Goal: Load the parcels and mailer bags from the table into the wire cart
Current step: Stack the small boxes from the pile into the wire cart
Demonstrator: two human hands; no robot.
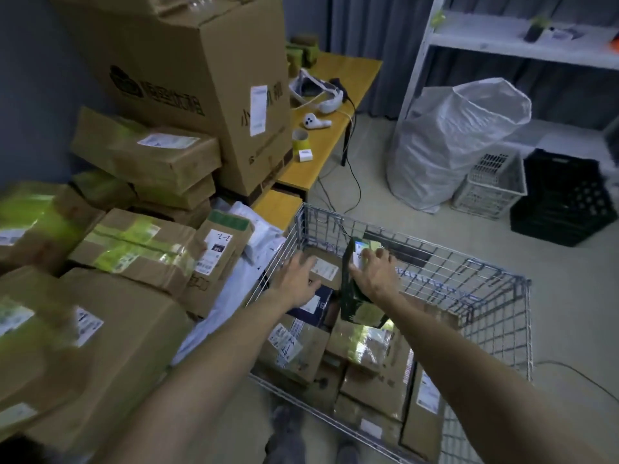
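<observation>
Both my arms reach over the wire cart point(495, 296), which holds several cardboard parcels point(371, 373). My right hand point(375, 272) grips a dark green box point(355, 296) with a white label, held tilted above the parcels in the cart. My left hand point(298, 276) hovers flat with fingers spread over the cart's left side, above a labelled brown parcel point(325, 267). On the table at left lie many taped brown parcels point(134, 249) and white mailer bags point(234, 289).
A large carton point(201, 82) tops the pile at the back. The yellow table end point(321, 142) carries a headset, a controller and small items. A white sack point(452, 139), a white basket point(489, 185) and a black crate point(562, 209) stand by the shelf.
</observation>
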